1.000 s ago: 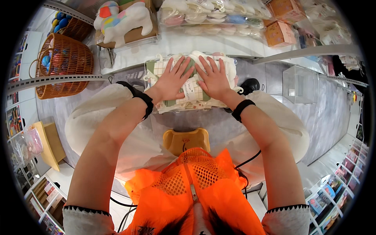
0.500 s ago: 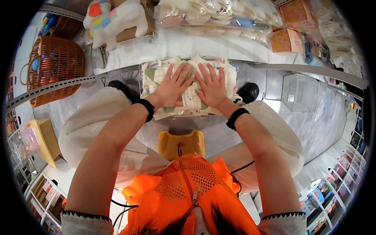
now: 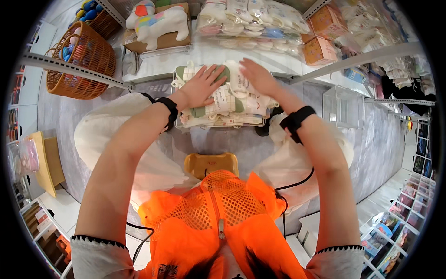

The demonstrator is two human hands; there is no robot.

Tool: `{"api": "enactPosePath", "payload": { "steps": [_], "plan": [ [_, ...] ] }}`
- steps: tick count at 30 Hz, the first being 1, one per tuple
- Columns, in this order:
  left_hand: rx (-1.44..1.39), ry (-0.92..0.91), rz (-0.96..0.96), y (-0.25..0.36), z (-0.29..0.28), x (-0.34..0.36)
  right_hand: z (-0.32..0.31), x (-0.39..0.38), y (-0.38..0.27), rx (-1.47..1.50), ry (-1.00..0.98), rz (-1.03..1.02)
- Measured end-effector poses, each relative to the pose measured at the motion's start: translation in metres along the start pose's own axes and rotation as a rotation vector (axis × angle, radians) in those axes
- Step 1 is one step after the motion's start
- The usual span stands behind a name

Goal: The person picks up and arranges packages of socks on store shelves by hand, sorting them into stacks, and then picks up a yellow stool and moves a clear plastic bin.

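Note:
A pile of soft cream and white cloth goods (image 3: 200, 121) sits low in front of me, in what looks like a wire basket whose rim shows in part. On top lies a folded green and white checked cloth piece (image 3: 237, 105) with a white paper band. My left hand (image 3: 202, 87) rests flat on this piece, fingers spread. Over the pile's far right part, my right hand (image 3: 259, 78) is tilted on edge with fingers stretched out; it holds nothing I can see. Whether its underside touches the cloth, I cannot tell.
Ahead runs a white shelf (image 3: 274, 66) with bagged white goods (image 3: 251, 21), a plush dog (image 3: 162, 29) and orange boxes (image 3: 320, 51). Wicker baskets (image 3: 90, 69) stand left, a clear bin (image 3: 343, 108) right. A yellow stool (image 3: 211, 163) is close to me.
My right hand has come off the pile's top, turned on edge and shifted slightly up and right. My left hand stays flat on the cloth. The whole view has shifted a little.

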State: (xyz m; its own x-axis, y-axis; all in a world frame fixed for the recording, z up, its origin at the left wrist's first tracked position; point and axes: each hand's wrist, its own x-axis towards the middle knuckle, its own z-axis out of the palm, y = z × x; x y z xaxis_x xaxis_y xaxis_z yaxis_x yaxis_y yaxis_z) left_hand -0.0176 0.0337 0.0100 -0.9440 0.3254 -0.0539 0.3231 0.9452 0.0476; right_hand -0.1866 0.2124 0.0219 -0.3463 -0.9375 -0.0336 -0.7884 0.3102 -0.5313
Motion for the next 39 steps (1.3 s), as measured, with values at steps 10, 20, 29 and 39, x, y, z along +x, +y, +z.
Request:
{"api": "enactPosePath", "payload": {
  "steps": [10, 20, 29, 39],
  "plan": [
    [-0.071, 0.092, -0.188, 0.059, 0.006, -0.040, -0.106, -0.015, -0.042, 0.661, 0.145, 0.242],
    [-0.210, 0.151, -0.230, 0.053, -0.016, -0.028, -0.118, -0.015, -0.077, 0.638, 0.185, 0.124],
    [-0.132, 0.086, -0.196, 0.045, -0.007, -0.029, -0.093, -0.001, -0.065, 0.445, 0.197, -0.003],
    [0.076, 0.177, -0.151, 0.046, 0.011, -0.026, 0.035, 0.041, -0.044, -0.034, -0.064, 0.280]
  ]
}}
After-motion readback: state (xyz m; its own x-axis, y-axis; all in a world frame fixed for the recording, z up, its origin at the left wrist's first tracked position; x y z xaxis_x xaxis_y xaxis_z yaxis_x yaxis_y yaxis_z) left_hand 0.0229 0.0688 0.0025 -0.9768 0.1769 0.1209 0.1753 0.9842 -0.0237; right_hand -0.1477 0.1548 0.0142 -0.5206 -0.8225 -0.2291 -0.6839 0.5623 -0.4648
